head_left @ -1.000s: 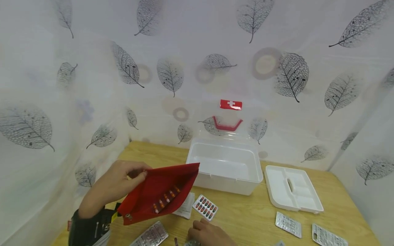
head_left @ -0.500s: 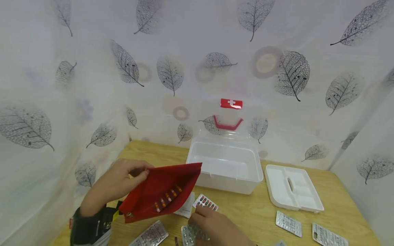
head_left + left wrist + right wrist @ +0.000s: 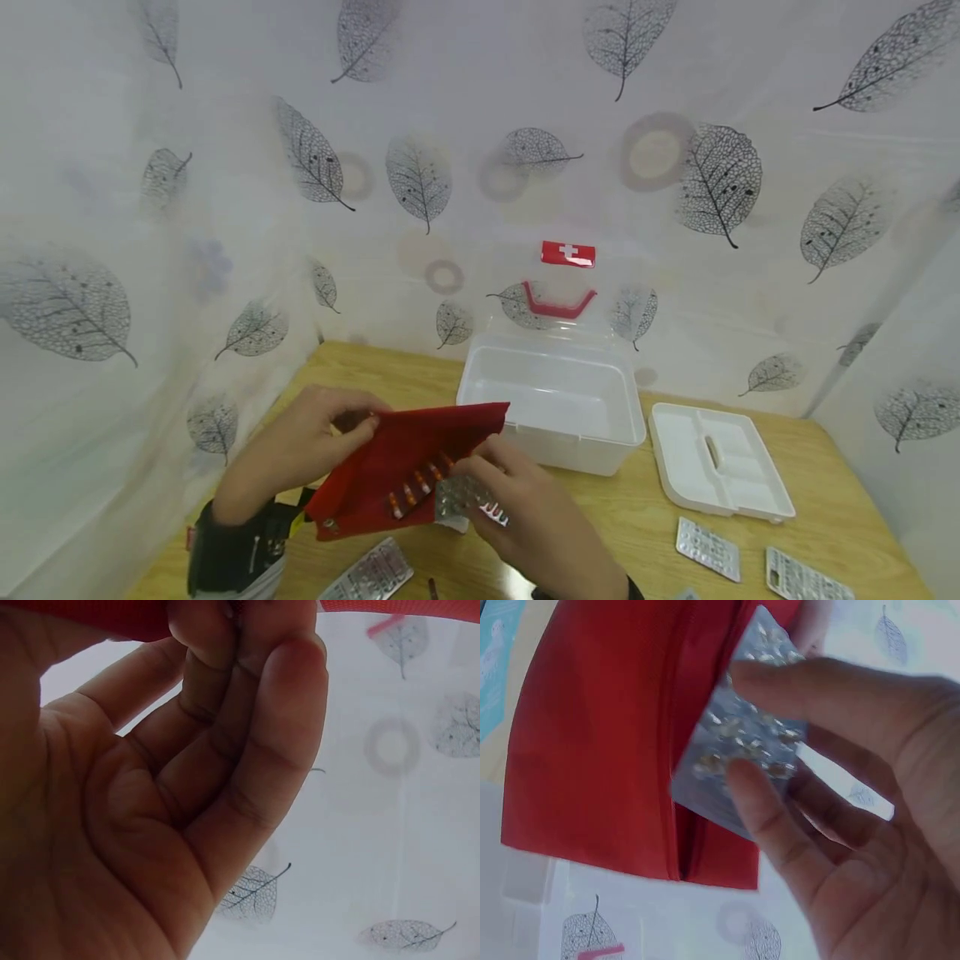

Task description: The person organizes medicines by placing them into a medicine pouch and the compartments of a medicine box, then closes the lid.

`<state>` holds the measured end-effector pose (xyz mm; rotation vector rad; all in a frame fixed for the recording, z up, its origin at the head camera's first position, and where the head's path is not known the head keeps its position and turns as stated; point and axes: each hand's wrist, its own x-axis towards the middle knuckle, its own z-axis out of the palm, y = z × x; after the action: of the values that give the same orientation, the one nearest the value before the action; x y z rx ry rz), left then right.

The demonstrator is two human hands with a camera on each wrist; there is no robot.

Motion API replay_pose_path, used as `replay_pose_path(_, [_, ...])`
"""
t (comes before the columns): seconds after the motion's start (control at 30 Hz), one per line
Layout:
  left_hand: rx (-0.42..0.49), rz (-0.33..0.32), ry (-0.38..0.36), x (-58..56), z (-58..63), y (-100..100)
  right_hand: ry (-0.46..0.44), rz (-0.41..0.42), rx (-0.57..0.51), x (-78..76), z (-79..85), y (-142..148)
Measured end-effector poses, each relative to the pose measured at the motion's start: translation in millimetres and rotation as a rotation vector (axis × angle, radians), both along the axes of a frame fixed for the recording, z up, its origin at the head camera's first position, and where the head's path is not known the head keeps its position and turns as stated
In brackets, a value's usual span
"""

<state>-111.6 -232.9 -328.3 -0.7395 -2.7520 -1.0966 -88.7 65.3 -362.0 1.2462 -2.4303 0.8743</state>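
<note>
Head view: a pack [image 3: 450, 497] is showing at the mouth of a red pouch [image 3: 356, 492]

The left hand [image 3: 315, 433] is gripping the pouch by its upper edge, holding it tilted above the wooden surface [image 3: 615, 525]. The right hand [image 3: 528, 508] is pinching the silvery pack between thumb and fingers. The pack is overlapping the pouch's opening; I can't tell whether an edge is inside. Orange-and-white capsules [image 3: 416, 483] are lying in the pouch. Beyond it, a white box [image 3: 558, 450] is standing open, with a tray [image 3: 678, 471] lying to its right. Foil sheets [image 3: 707, 548] are lying nearer me.
</note>
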Motion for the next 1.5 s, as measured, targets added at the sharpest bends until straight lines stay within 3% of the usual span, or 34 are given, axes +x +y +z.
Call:
replay_pose_path(0.27, [-0.010, -0.031, 0.021, 3.6, 0.6, 2, 0.073, 0.012, 0.001, -4.3, -11.5, -17])
replay_pose_path(0.57, [-0.008, -0.033, -0.001, 6.0, 4.8, 0, 0.012, 0.032, -0.069, -1.2, -8.4, -20])
replay_pose_path(0.73, [-0.016, -0.040, 0.001, 6.5, 5.6, 2, 0.106, 0.057, -0.109, -0.4, -7.3, -20])
replay_pose_path(0.83, [-0.018, -0.047, 0.004, 7.1, 4.6, 3, 0.094, 0.064, -0.081, -1.2, -11.5, -23])
replay_pose_path(0.97, [-0.022, -0.044, 0.000, 7.3, 2.9, 5, 0.006, 0.054, 0.017, -2.0, -21.9, -30])
replay_pose_path(1.1, [-0.019, -0.047, -0.010, 9.3, 2.0, 5, 0.010, 0.040, 0.083, 0.0, -30.7, -39])
replay_pose_path(1.5, [0.001, -0.077, -0.022, 8.5, 2.7, 4, -0.038, 0.021, 0.108, -0.2, -36.2, -45])
